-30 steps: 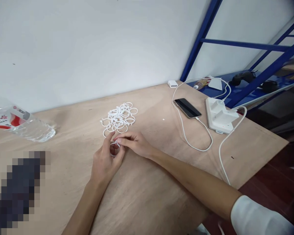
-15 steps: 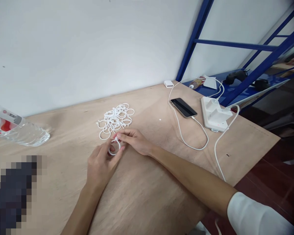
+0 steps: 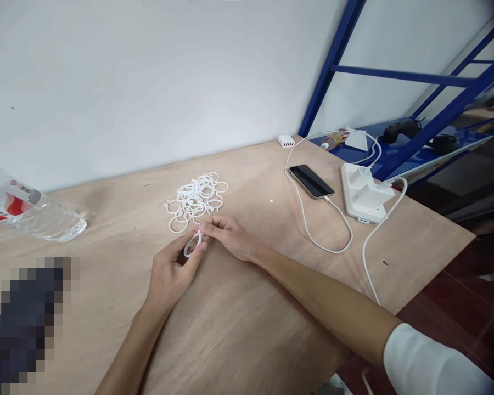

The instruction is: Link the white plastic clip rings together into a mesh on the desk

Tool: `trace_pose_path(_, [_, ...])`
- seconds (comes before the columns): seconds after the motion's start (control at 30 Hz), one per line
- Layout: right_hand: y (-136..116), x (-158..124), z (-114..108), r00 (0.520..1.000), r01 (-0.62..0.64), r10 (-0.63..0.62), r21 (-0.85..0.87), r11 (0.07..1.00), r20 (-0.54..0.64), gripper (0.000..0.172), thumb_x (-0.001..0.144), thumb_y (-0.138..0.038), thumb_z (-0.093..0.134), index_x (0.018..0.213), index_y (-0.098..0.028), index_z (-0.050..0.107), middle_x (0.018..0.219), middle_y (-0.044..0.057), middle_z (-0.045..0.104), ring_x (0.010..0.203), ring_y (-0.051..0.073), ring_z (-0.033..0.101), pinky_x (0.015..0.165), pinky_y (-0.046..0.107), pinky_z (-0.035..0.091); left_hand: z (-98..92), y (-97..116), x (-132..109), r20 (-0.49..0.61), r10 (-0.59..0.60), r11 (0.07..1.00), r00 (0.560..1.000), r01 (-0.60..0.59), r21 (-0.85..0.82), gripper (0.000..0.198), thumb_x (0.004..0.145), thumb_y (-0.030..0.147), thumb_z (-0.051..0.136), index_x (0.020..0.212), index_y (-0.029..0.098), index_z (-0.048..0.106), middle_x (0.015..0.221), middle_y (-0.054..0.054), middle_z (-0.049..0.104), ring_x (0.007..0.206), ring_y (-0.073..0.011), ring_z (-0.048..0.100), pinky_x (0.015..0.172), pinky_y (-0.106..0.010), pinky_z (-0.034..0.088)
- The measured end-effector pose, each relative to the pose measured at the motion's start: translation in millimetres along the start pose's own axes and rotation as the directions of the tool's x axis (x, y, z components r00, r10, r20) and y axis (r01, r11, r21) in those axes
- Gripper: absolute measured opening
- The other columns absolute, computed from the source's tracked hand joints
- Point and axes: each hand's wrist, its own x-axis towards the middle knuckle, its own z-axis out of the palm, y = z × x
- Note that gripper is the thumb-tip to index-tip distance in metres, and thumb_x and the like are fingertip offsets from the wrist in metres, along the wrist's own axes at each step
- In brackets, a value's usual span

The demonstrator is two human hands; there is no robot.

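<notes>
A white plastic curtain ring [image 3: 186, 250] is held between my two hands, just in front of a pile of similar white rings [image 3: 195, 198]. My left hand [image 3: 173, 271] grips its near and left side between thumb and fingers. At the top of the ring, my right hand [image 3: 223, 233] pinches with thumb and forefinger, partly covering that end. The held ring appears narrow, turned partly edge-on. Loose rings in the pile overlap one another on the wooden table [image 3: 247, 307].
A clear water bottle [image 3: 37, 211] lies at the left. To the right are a phone [image 3: 312, 181] on a white cable, a power strip [image 3: 364, 195] with plugs, and a small white charger [image 3: 286, 141]. A blue metal frame [image 3: 333, 68] stands behind the table's right end.
The held ring has turned from a round view to a narrower one, and my left fingers have closed in around it. The whole view has shifted slightly.
</notes>
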Motion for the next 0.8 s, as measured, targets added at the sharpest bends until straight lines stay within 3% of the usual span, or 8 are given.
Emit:
trace_pose_path(0.17, [2,-1,3,0.999,0.03,-0.031,-0.07,0.997,-0.018,0.037,0.076,-0.053,0.065,0.069,-0.017,0.062,0.069,-0.002,0.059,0.067,0.011,0.05,0.07,0.026,0.042,-1.3,-1,2,0.016,-0.039,0.998,0.999,0.039,-0.041,0.039,0.086,0.045,0.054,0.11,0.016,0.066,0.075,0.001,0.061,0.066,-0.0121,0.053,0.064,-0.024,0.044])
trace_pose_path(0.23, [2,-2,4,0.998,0.053,-0.057,-0.11,0.993,-0.032,0.034,0.08,-0.049,0.062,0.068,-0.018,0.062,0.071,-0.001,0.061,0.07,0.012,0.052,0.071,0.026,0.043,-1.0,0,2,-0.014,-0.002,1.0,1.0,0.001,-0.025,0.036,0.085,0.042,0.056,0.108,0.017,0.065,0.072,0.001,0.058,0.064,-0.0119,0.051,0.062,-0.025,0.044])
trace_pose_path(0.3, [3,-2,2,0.984,0.095,-0.128,-0.244,0.965,-0.123,0.028,0.084,-0.042,0.058,0.069,-0.018,0.063,0.072,0.0,0.062,0.07,0.013,0.053,0.071,0.027,0.044,0.1,0,1,-0.028,0.087,0.996,0.996,-0.086,0.018,0.033,0.083,0.038,0.059,0.108,0.018,0.065,0.079,-0.001,0.06,0.07,-0.0137,0.055,0.068,-0.027,0.047])
trace_pose_path(0.4, [4,1,-7,0.899,0.137,-0.35,-0.589,0.797,-0.263,0.014,0.084,-0.029,0.058,0.081,-0.019,0.067,0.081,0.003,0.064,0.08,0.016,0.055,0.08,0.03,0.045,2.7,1,-1,0.071,0.235,0.964,0.969,-0.242,0.109,0.033,0.08,0.036,0.063,0.109,0.02,0.065,0.101,-0.008,0.063,0.094,-0.0205,0.059,0.087,-0.036,0.048])
trace_pose_path(0.47, [6,4,-15,0.865,0.122,-0.441,-0.752,0.648,-0.24,0.02,0.081,-0.021,0.06,0.099,-0.019,0.068,0.089,0.006,0.064,0.091,0.019,0.055,0.09,0.034,0.043,4.0,0,-2,0.174,0.273,0.945,0.946,-0.298,0.138,0.041,0.075,0.043,0.068,0.111,0.023,0.067,0.109,-0.009,0.061,0.102,-0.0242,0.057,0.092,-0.041,0.047])
trace_pose_path(0.6, [9,10,-23,0.905,0.006,-0.37,-0.861,0.509,-0.213,0.047,0.076,-0.021,0.067,0.123,-0.017,0.061,0.094,0.007,0.063,0.092,0.021,0.055,0.093,0.037,0.043,4.3,-4,-3,0.219,0.278,0.948,0.935,-0.304,0.093,0.045,0.075,0.053,0.068,0.111,0.027,0.07,0.116,-0.01,0.057,0.105,-0.0254,0.055,0.091,-0.042,0.048])
trace_pose_path(0.7, [12,14,-23,0.927,-0.037,-0.314,-0.884,0.467,-0.204,0.037,0.08,-0.02,0.063,0.117,-0.018,0.065,0.091,0.006,0.064,0.092,0.02,0.056,0.091,0.036,0.043,3.9,-6,-3,0.166,0.261,0.96,0.951,-0.274,0.06,0.035,0.087,0.045,0.055,0.112,0.026,0.07,0.119,-0.01,0.057,0.108,-0.0236,0.055,0.094,-0.041,0.047])
trace_pose_path(0.8, [15,16,-24,0.91,-0.03,-0.348,-0.874,0.485,-0.224,0.02,0.083,-0.014,0.058,0.099,-0.017,0.071,0.088,0.005,0.066,0.09,0.019,0.056,0.089,0.033,0.043,3.8,-5,-3,0.115,0.24,0.967,0.964,-0.248,0.066,0.033,0.089,0.042,0.052,0.109,0.024,0.07,0.113,-0.009,0.06,0.103,-0.0219,0.058,0.092,-0.039,0.048])
